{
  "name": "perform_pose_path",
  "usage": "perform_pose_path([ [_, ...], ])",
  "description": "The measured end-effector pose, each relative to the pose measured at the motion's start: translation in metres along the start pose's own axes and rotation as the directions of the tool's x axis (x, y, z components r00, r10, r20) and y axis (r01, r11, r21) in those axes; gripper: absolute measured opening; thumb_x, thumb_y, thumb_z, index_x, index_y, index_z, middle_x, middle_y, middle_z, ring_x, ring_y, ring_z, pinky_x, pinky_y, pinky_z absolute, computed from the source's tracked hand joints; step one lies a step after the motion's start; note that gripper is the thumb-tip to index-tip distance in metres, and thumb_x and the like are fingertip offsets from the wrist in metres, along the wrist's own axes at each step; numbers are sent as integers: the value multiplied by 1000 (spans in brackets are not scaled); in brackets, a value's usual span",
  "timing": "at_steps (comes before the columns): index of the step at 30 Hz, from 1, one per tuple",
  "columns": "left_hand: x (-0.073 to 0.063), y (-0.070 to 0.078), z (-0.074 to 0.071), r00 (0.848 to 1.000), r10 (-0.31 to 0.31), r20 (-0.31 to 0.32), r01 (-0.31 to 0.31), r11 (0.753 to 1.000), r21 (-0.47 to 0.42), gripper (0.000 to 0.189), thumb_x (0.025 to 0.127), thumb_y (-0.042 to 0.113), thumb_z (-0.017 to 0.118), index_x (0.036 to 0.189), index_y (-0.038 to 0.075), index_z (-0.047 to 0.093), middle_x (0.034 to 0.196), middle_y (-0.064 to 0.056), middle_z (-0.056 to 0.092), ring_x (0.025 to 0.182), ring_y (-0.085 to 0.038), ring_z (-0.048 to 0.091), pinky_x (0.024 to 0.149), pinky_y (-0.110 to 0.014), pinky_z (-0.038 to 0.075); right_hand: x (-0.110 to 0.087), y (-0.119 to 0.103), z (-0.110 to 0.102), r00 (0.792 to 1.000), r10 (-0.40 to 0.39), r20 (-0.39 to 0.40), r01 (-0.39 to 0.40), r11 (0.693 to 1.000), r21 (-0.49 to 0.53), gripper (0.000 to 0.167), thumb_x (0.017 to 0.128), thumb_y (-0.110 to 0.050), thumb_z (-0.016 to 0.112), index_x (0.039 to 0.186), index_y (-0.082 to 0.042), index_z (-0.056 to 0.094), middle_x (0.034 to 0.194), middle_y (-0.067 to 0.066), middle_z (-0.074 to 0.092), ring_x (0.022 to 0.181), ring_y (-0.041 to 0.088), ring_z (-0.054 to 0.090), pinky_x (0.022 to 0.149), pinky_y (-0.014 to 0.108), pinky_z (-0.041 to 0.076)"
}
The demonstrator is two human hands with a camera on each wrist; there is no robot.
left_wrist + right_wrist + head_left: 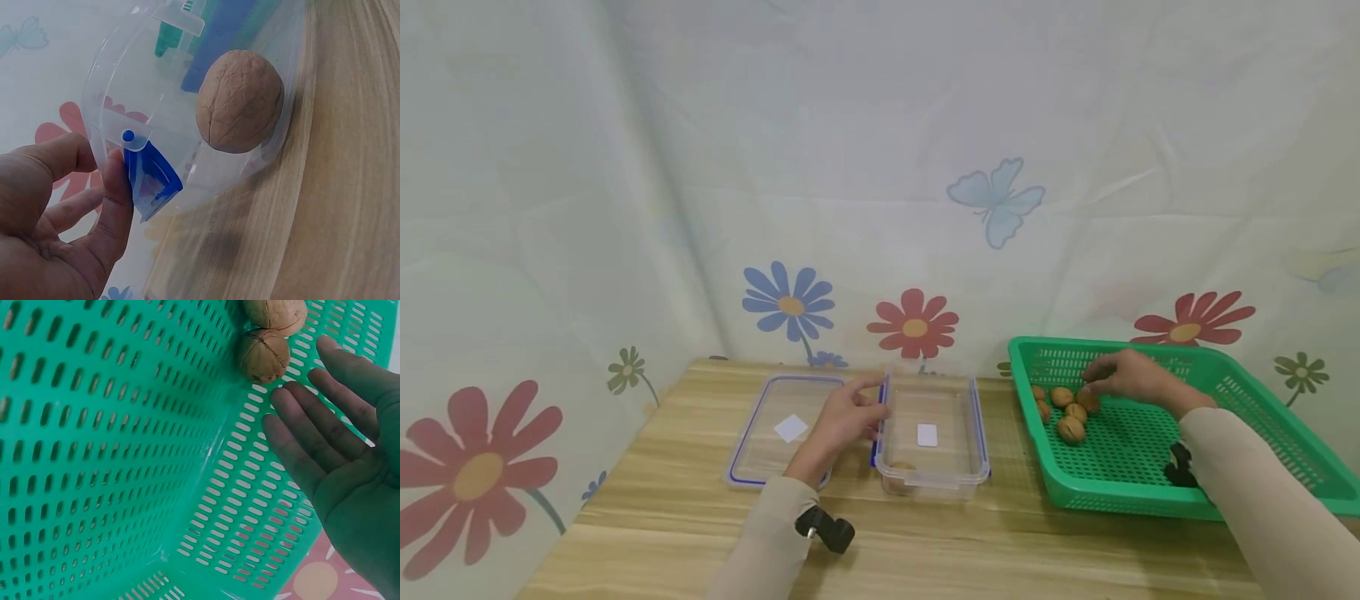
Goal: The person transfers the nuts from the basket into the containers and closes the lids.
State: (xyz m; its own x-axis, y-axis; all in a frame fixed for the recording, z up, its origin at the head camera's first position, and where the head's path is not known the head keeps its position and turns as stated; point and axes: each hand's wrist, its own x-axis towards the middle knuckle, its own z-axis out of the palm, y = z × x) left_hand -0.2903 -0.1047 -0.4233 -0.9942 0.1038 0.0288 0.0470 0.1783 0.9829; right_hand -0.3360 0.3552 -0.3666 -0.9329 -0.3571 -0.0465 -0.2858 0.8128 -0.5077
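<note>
The nearest walnut (265, 357) lies in the green basket (1127, 490), just beside the right hand (1126, 377), whose fingers are extended and hold nothing; better to close them around it gently, I think, while the left hand (847, 417), bent fingers gripping the clear box (951, 480) by its rim, should steady it

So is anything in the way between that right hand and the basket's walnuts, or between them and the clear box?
Nothing visible stands between the right hand and the walnuts; it is inside the green basket beside them. Toward the clear box, the basket's raised side wall and the box's own wall stand between.
</note>
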Motion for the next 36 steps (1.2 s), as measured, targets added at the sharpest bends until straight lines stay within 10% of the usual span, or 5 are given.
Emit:
perform_pose_path([
  [36, -2, 3, -1, 1000, 6, 16, -7, 1000, 25, 59, 93, -3, 73, 149, 2, 58, 87, -14, 68, 64, -17, 64, 59, -28, 62, -2, 0, -1, 996, -5, 88, 10, 998, -59, 29, 97, -8, 74, 118, 12, 71, 109, 19, 73, 99, 36, 69, 84, 56, 61],
])
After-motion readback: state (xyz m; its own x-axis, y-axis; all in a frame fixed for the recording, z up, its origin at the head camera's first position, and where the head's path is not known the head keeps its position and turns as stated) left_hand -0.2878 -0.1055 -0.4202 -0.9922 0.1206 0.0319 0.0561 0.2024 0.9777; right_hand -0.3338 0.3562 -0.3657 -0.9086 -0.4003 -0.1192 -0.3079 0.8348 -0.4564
